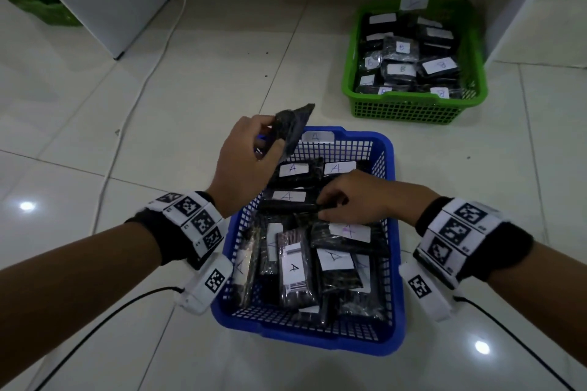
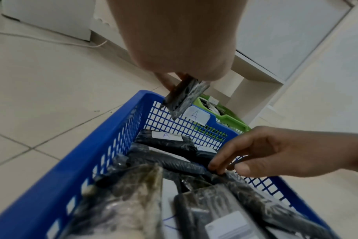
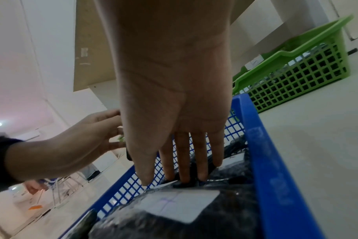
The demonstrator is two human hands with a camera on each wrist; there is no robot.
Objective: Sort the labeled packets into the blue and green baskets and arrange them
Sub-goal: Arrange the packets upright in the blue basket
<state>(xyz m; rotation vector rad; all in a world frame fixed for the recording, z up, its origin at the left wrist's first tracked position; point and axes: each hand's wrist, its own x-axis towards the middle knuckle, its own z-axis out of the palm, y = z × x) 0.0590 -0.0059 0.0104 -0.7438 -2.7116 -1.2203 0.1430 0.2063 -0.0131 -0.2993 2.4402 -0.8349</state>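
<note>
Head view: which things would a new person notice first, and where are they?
First the blue basket in the near middle, full of dark packets labelled A, with the left hand holding one dark packet above its far left corner. The right hand touches packets inside. Far right stands the green basket with B packets.

The head camera looks down from above at the blue plastic mesh basket (image 1: 389, 187) on the white tiled floor (image 1: 127, 105), with the green plastic mesh basket (image 1: 413, 108) farther off to the right. The left wrist camera sits very close behind the left hand (image 2: 174, 40), low over the blue basket's near end, and faces its far wall. The right wrist camera looks along the right hand (image 3: 174, 97) from low inside the same basket, and all three views share both baskets.
</note>
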